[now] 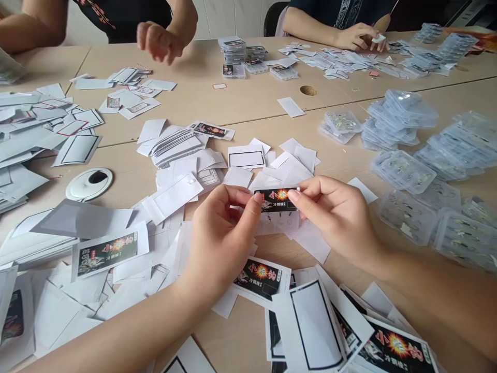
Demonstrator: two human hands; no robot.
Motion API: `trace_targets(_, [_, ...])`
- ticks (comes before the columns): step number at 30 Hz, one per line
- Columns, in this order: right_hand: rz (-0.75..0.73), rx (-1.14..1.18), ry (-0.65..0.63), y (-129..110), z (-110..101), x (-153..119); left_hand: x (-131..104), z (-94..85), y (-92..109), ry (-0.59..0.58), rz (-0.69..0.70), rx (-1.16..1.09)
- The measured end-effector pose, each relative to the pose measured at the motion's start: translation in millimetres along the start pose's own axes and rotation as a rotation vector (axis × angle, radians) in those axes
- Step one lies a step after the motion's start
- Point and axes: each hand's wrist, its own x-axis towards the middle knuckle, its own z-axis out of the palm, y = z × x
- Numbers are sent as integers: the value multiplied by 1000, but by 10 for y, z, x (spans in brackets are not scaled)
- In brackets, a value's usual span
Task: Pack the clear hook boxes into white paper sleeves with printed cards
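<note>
Between both hands is a black printed label (277, 201) with an orange burst and white characters. My left hand (229, 228) pinches its left end between thumb and fingers; my right hand (334, 217) pinches the right end. Just below the label shows a pale, see-through piece (277, 224) with small dark marks, partly covered; I cannot tell whether it is a box lid. Beneath my left wrist lies another printed label (261, 280) on white paper. White paper slips (287, 166) spread out beyond my fingers.
Stacks of clear plastic boxes (404, 171) with small parts stand at the right. Paper slips (46, 124) heap at the left, near a white round cable-hole cover (89, 184). More labels (396, 347) lie in front. Across the table (248, 109), two people's hands (161, 44) appear.
</note>
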Motion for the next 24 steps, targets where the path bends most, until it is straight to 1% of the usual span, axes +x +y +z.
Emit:
trace_targets(14, [-11,-10,-5,-3,-8,-2,-5,16,13,32,-3,35])
trace_targets(19, [-12,-17,-6,1,-8,0,-1,21,5,14,-31,11])
trace_targets(24, [-10,-17,-2,-18,-8,-2,3,24,-8,24,-25,7])
